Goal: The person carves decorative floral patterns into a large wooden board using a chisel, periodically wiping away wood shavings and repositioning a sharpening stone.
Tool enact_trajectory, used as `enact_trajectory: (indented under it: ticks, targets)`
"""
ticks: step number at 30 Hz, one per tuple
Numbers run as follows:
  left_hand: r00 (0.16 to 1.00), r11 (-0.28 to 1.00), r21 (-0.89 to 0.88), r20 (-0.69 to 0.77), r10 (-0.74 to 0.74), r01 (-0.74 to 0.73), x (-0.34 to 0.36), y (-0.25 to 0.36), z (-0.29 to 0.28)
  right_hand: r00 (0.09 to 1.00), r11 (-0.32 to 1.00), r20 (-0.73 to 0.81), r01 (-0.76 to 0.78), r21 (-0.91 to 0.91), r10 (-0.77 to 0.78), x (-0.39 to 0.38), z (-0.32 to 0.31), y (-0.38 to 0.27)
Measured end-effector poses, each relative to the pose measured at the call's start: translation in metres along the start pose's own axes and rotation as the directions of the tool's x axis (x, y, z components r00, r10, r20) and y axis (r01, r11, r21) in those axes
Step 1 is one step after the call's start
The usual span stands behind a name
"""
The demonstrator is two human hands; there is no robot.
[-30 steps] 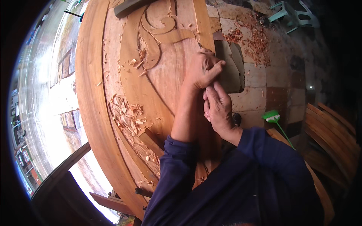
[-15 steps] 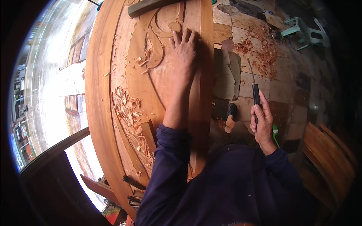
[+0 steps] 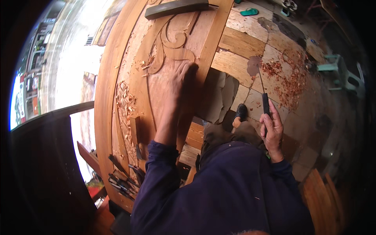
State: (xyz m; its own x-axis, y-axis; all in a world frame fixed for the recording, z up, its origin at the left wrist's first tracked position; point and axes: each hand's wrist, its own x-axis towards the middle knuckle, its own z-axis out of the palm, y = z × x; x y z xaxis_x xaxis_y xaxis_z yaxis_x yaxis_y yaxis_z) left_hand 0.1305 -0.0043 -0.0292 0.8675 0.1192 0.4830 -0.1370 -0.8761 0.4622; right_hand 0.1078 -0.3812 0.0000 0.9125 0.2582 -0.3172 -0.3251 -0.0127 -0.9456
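Note:
My left hand [image 3: 176, 76] rests on a carved wooden panel [image 3: 103, 78], just below its raised scroll relief [image 3: 181, 53]. Its fingers are blurred and foreshortened; nothing shows in them. Off the panel's right side, my right hand [image 3: 273, 131] is closed round the black handle of a carving chisel [image 3: 266, 102]. The chisel's thin metal blade points up and away, above the floor. Pale wood shavings [image 3: 125, 107] lie heaped along the panel's left part, beside a small upright wooden block [image 3: 134, 131].
A long dark block [image 3: 176, 9] lies across the panel's far end. Several dark-handled tools [image 3: 122, 185] lie at its near left end. On the tiled floor [image 3: 250, 98] are reddish shavings [image 3: 291, 78], a green plastic stool [image 3: 341, 74] and a green slipper [image 3: 249, 12]. Curved wooden boards [image 3: 319, 196] stand near right.
My left hand has drawn back toward me over the panel, off the scroll, its fingers no longer seen spread. The right hand still holds the chisel. The view has shifted.

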Motion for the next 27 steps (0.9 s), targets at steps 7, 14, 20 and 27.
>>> enact_trajectory:
  ticks: [7, 14, 20, 27]
  targets:
    - [0.995, 0.930, 0.359, 0.018, -0.097, 0.084, 0.019, 0.000, 0.002, 0.931, 0.990, 0.343, -0.092, -0.103, 0.122, 0.105, -0.018, -0.050]
    - [0.854, 0.818, 0.349, -0.427, -0.297, 0.458, 0.016, -0.023, 0.016, 0.754, 0.968, 0.618, -0.096, -0.233, 0.224, 0.197, 0.026, -0.076]
    - [0.861, 0.945, 0.055, -0.431, -0.269, 0.323, 0.048, 0.026, 0.035, 0.643, 0.879, 0.669, -0.015, -0.476, 0.373, 0.270, 0.057, -0.098]
    - [0.892, 0.911, -0.127, -0.188, -0.411, 0.393, 0.123, 0.037, 0.105, 0.489, 0.802, 0.744, 0.138, -0.581, 0.455, 0.360, 0.088, -0.134]
